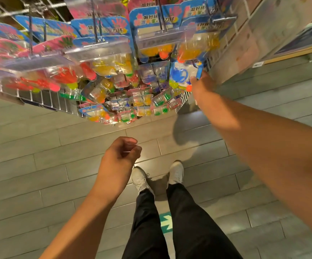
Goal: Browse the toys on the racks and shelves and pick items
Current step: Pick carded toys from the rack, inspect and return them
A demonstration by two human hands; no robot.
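The right hand (pixel 202 85) reaches forward to the right end of the rack (pixel 45 100), its fingers curled on the lower edge of a blue-carded toy pack (pixel 182 74) that hangs there; the pack holds a blue ring-shaped toy under clear plastic. How tightly the fingers close cannot be told, since the hand is seen from behind and is a little blurred. An orange ball (pixel 189 88) in a neighbouring pack sits just beside the hand's left edge.

The left hand (pixel 122 156) hangs low and nearer the body, well apart from the rack, fingers loosely curled toward the palm and holding nothing. Below it are the person's white shoes (pixel 139 177) and dark trousers (pixel 186 221).

Left of the right hand, the rack is packed with hanging packs (pixel 103 64): blue and pink cards above, clear blisters with yellow, orange, green and red toys below. The packs overlap and crowd one another, their bottom edges forming a ragged line ahead of the left hand. The held pack is at the rack's outer right edge, so the right hand has free space on its right side. Beyond that, further right, stands a pale shelf unit (pixel 263 34), with a gap of floor between it and the hand.

Between the left hand and the rack's lower edge lies open grey plank floor (pixel 39 146), which runs wide to the left. A green floor mark (pixel 166 221) shows between the legs.
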